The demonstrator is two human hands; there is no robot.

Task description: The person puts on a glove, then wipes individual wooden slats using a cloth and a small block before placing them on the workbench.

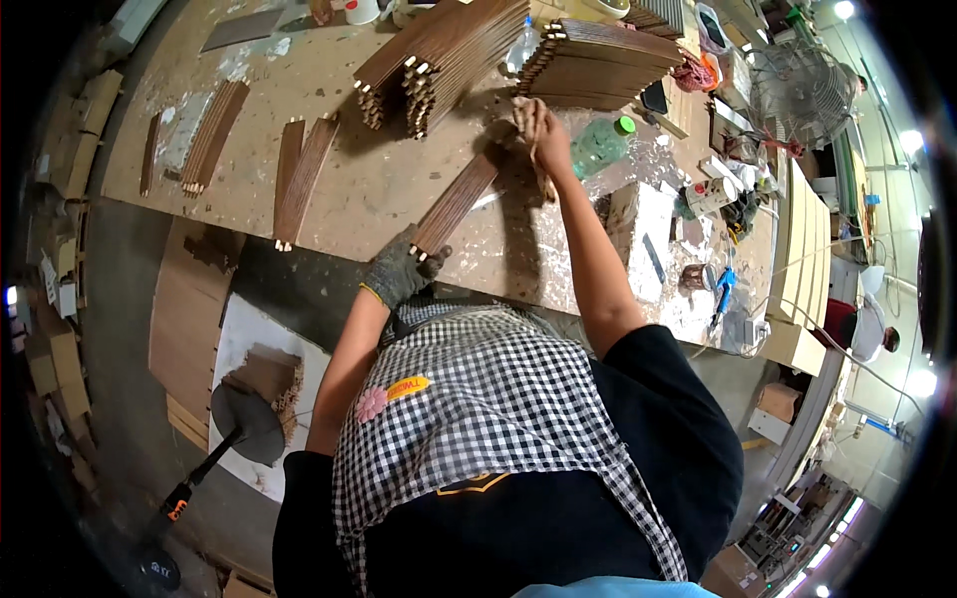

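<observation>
My left hand [397, 271], in a dark grey work glove, is closed around the near end of a brown wood-grain slat bundle [457, 204]. Pale dowel-like pegs stick out of the slats' near end. The bundle slants away from me over the workbench [379, 214]. Near its far end, my right hand [548, 148] is closed on a crumpled tan cloth [528, 118], part of which hangs below the fingers. Just beyond that hand stands a stack of brown slats [608, 68], and a larger stack [449, 50] lies to its left.
Several loose slats [214, 135] and a pair of slats [302, 179] lie on the left of the bench. A green-capped bottle [601, 145] lies right of my right hand. Farther right are a white block [638, 234], a blue tool [723, 291] and a fan [800, 92].
</observation>
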